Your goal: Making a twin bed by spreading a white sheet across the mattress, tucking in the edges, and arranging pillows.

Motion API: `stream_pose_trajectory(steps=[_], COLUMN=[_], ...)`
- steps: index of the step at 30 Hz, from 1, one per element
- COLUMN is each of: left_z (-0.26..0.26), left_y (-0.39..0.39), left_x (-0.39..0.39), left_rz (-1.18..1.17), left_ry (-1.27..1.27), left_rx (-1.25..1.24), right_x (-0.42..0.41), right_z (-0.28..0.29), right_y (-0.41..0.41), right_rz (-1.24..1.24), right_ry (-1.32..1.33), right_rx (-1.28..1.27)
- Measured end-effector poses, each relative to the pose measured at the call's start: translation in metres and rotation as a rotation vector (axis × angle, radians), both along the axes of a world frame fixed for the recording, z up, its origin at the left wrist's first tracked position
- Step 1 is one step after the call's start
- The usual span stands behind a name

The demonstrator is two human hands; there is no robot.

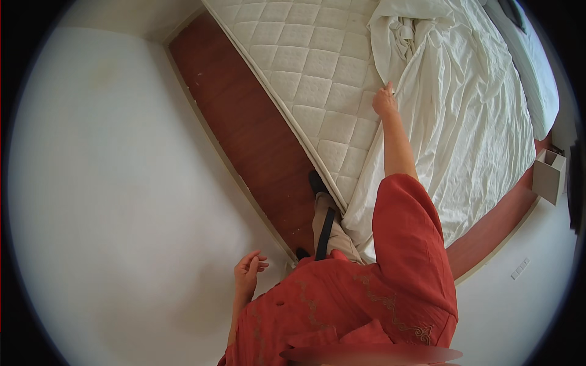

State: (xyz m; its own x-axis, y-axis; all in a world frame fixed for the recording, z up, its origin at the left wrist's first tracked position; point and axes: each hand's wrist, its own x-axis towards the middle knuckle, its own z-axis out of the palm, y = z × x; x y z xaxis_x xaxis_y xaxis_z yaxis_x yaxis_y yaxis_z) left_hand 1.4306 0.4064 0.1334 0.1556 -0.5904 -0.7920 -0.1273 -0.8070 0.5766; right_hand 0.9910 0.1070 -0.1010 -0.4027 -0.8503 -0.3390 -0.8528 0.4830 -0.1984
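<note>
My right hand [385,99] reaches far out over the bed, its fingers closed on the edge of a rumpled white bed sheet [462,119]. Folds in the cloth run together at the fingers. To the left of that edge, the quilted cream mattress [316,59] lies bare. My left hand [249,270] hangs low by my side, in front of the white wall. Its fingers are loosely bent and apart, with nothing in them.
A strip of reddish-brown wooden floor [247,119] runs between mattress and white wall [105,160]. A pale pillow [535,78] lies at the bed's right end. Beyond it stands a small light-coloured box-like unit [548,176]. A switch or socket panel [520,269] is on the right wall.
</note>
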Motion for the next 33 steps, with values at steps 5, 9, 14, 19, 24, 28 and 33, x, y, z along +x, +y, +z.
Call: stream_pose_trajectory(steps=[5, 9, 14, 19, 24, 28, 33], left_z=[0.004, 0.011, 0.023, 0.029, 0.035, 0.050, 0.068], left_y=[-0.041, -0.066, -0.091, -0.141, -0.219, -0.298, -0.382], left_x=[-0.003, -0.002, 0.014, 0.045, 0.081, 0.096, 0.063], left_rz=[-0.058, -0.149, -0.228, -0.237, -0.284, -0.388, -0.486], left_ry=[0.007, 0.040, 0.055, 0.098, 0.107, 0.150, 0.079], left_rx=[0.002, -0.098, -0.197, -0.342, -0.485, -0.579, -0.852], right_x=[-0.004, 0.024, 0.146, 0.234, 0.288, 0.309, 0.328], right_z=[-0.005, 0.024, 0.184, 0.316, 0.351, 0.359, 0.356], right_y=[-0.007, -0.015, -0.070, -0.079, -0.077, -0.086, -0.106], right_rz=[0.082, 0.179, 0.323, 0.462, 0.509, 0.420, 0.434], right_ry=[-0.022, -0.326, -1.186, -1.622, -1.824, -1.868, -1.828], right_rx=[-0.152, -0.423, -0.737, -0.794, -0.697, -0.670, -0.655])
